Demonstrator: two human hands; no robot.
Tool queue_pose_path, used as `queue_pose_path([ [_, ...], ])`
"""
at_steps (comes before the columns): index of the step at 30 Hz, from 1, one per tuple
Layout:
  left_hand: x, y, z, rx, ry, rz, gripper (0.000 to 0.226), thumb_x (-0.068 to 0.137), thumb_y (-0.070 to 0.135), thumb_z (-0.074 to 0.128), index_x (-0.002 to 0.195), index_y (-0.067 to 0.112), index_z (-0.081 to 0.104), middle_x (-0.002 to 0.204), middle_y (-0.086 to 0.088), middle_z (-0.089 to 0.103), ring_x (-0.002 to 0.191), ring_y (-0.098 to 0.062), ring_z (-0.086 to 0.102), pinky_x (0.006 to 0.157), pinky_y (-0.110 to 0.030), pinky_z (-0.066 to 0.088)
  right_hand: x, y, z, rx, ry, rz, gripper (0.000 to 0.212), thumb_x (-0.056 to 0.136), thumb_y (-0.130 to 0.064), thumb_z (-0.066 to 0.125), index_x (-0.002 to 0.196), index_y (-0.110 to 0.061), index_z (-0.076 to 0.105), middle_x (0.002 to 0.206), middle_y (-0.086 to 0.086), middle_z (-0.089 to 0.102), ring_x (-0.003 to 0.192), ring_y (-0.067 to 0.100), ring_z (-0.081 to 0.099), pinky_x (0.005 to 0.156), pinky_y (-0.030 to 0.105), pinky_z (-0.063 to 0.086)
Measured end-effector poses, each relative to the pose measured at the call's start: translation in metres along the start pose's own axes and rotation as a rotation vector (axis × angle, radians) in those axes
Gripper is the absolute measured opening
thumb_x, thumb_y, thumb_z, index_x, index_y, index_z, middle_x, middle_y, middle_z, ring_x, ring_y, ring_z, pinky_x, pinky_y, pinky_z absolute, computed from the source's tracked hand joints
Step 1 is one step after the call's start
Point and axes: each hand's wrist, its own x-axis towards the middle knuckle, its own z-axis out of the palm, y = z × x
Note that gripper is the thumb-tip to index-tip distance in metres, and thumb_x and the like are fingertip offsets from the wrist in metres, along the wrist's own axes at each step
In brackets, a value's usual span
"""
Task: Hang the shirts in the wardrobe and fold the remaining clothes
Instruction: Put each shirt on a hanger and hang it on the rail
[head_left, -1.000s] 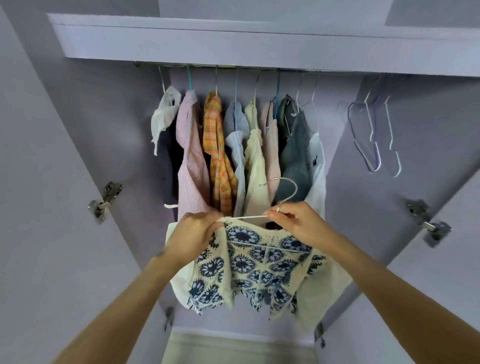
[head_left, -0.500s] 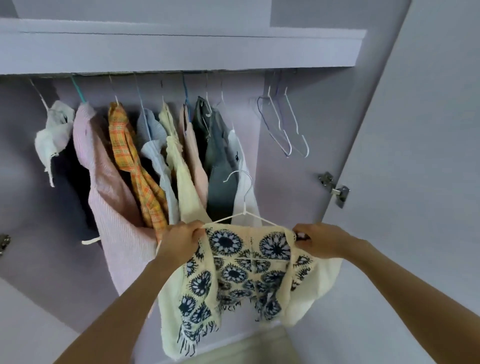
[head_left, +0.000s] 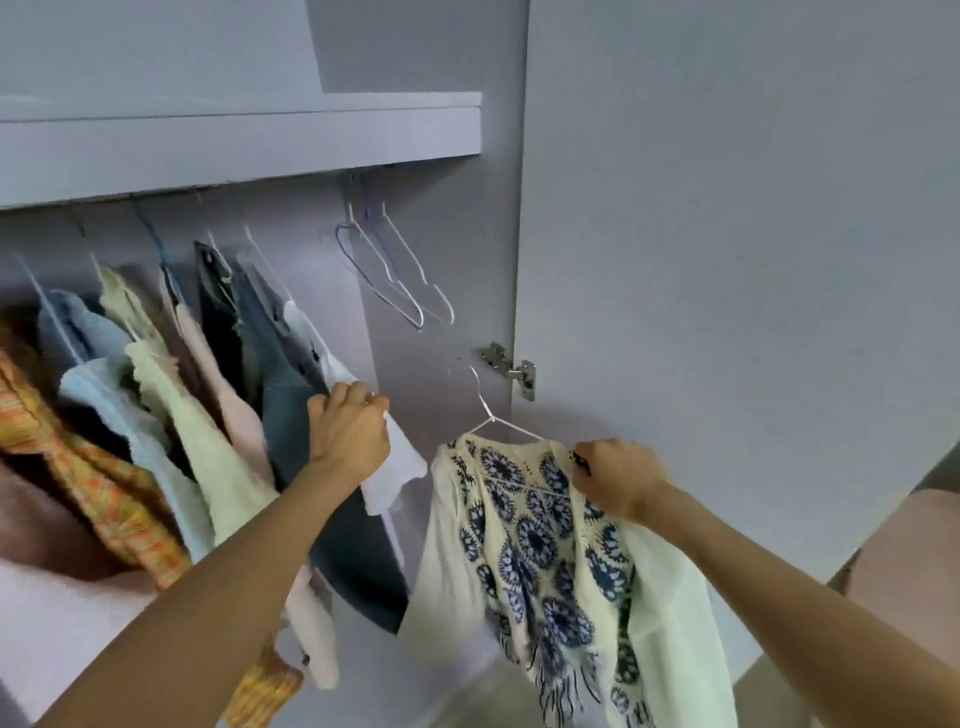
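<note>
A cream shirt with a dark blue flower print (head_left: 540, 540) hangs on a white wire hanger (head_left: 488, 410) in front of the open wardrobe. My right hand (head_left: 618, 480) grips its right shoulder together with the hanger's end. My left hand (head_left: 349, 434) is off this shirt and grips the white garment (head_left: 395, 467) at the right end of the hung row. Several shirts hang on the rail: dark grey (head_left: 291, 395), pale pink (head_left: 218, 374), cream (head_left: 171, 384), light blue (head_left: 98, 374) and orange plaid (head_left: 62, 457).
A few bare wire hangers (head_left: 400, 280) hang at the rail's right end, leaving a gap beside the white garment. The open wardrobe door (head_left: 727, 260) stands at the right with a metal hinge (head_left: 511, 369). A shelf (head_left: 239, 140) runs above the rail.
My left hand let go of the printed shirt and took hold of the white hung garment. The right hand now carries the shirt and hanger alone, further right. The view swung right.
</note>
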Motion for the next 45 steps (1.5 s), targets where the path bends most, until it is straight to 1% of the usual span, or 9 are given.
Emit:
queue_pose_path([
  [3, 0.015, -0.012, -0.015, 0.051, 0.05, -0.004, 0.04, 0.09, 0.02, 0.048, 0.13, 0.023, 0.048, 0.14, -0.002, 0.036, 0.127, -0.024, 0.028, 0.097, -0.039, 0.024, 0.003, -0.017, 0.003, 0.08, 0.077, -0.013, 0.017, 0.095, -0.022, 0.034, 0.08, -0.02, 0.043, 0.085, 0.002, 0.057, 0.075, 0.024, 0.055, 0.065, 0.028, 0.041],
  [8, 0.041, -0.037, -0.029, 0.16, -0.17, -0.021, 0.056, 0.092, 0.023, 0.044, 0.144, 0.028, 0.024, 0.156, 0.002, 0.001, 0.141, -0.027, 0.001, 0.11, -0.046, 0.016, 0.028, -0.062, -0.008, 0.235, 0.172, -0.133, 0.021, 0.099, -0.022, 0.033, 0.098, -0.008, 0.049, 0.1, 0.012, 0.058, 0.085, 0.032, 0.059, 0.069, 0.035, 0.044],
  [11, 0.041, -0.045, -0.024, 0.181, -0.215, -0.013, 0.056, 0.093, 0.023, 0.043, 0.145, 0.027, 0.023, 0.156, 0.001, 0.006, 0.142, -0.027, 0.001, 0.112, -0.046, 0.014, 0.054, -0.09, -0.02, 0.211, 0.091, -0.229, 0.019, 0.097, -0.02, 0.035, 0.103, -0.006, 0.047, 0.103, 0.018, 0.06, 0.091, 0.037, 0.059, 0.068, 0.034, 0.04],
  [14, 0.037, -0.057, -0.018, 0.138, -0.121, -0.015, 0.059, 0.094, 0.022, 0.041, 0.147, 0.026, 0.017, 0.155, 0.001, 0.012, 0.143, -0.022, 0.004, 0.113, -0.042, 0.015, 0.082, -0.114, -0.029, 0.141, 0.167, -0.279, 0.021, 0.096, -0.022, 0.036, 0.102, -0.007, 0.05, 0.1, 0.016, 0.063, 0.091, 0.037, 0.06, 0.065, 0.032, 0.035],
  [21, 0.052, -0.101, -0.014, 0.138, -0.06, 0.045, 0.053, 0.099, 0.044, 0.026, 0.148, 0.032, 0.012, 0.158, 0.007, -0.003, 0.144, -0.018, -0.009, 0.113, -0.054, 0.002, 0.151, -0.163, -0.035, 0.271, 0.302, -0.251, 0.01, 0.093, -0.015, 0.038, 0.091, -0.011, 0.046, 0.096, 0.015, 0.065, 0.085, 0.037, 0.061, 0.061, 0.032, 0.034],
  [28, 0.057, -0.111, 0.011, 0.064, 0.031, -0.013, 0.059, 0.096, 0.052, 0.018, 0.149, 0.032, 0.001, 0.158, 0.008, -0.008, 0.144, -0.017, -0.011, 0.114, -0.052, 0.0, 0.235, -0.214, -0.037, 0.432, 0.376, -0.269, 0.022, 0.093, -0.013, 0.039, 0.105, -0.004, 0.055, 0.104, 0.018, 0.064, 0.097, 0.038, 0.059, 0.064, 0.032, 0.034],
  [37, 0.054, -0.112, 0.018, 0.035, 0.057, -0.006, 0.06, 0.097, 0.049, 0.021, 0.149, 0.027, 0.001, 0.158, 0.004, -0.007, 0.145, -0.02, -0.01, 0.117, -0.044, 0.007, 0.293, -0.247, -0.04, 0.489, 0.183, -0.271, 0.01, 0.091, -0.01, 0.041, 0.082, -0.01, 0.047, 0.102, 0.015, 0.062, 0.085, 0.028, 0.055, 0.067, 0.028, 0.035],
  [41, 0.054, -0.109, 0.014, 0.006, -0.012, -0.033, 0.061, 0.098, 0.048, 0.021, 0.149, 0.025, -0.003, 0.157, 0.004, -0.012, 0.144, -0.019, -0.015, 0.115, -0.044, 0.012, 0.279, -0.24, -0.017, 0.504, 0.132, -0.336, 0.02, 0.095, -0.012, 0.037, 0.102, -0.008, 0.055, 0.109, 0.017, 0.061, 0.098, 0.032, 0.057, 0.069, 0.028, 0.034],
  [45, 0.055, -0.108, 0.007, 0.012, -0.121, -0.057, 0.062, 0.098, 0.047, 0.024, 0.15, 0.024, -0.003, 0.157, 0.004, -0.016, 0.143, -0.02, -0.017, 0.114, -0.046, 0.013, 0.253, -0.225, -0.006, 0.543, 0.132, -0.4, 0.038, 0.098, -0.015, 0.036, 0.135, -0.01, 0.041, 0.123, 0.016, 0.051, 0.11, 0.034, 0.052, 0.081, 0.033, 0.042],
])
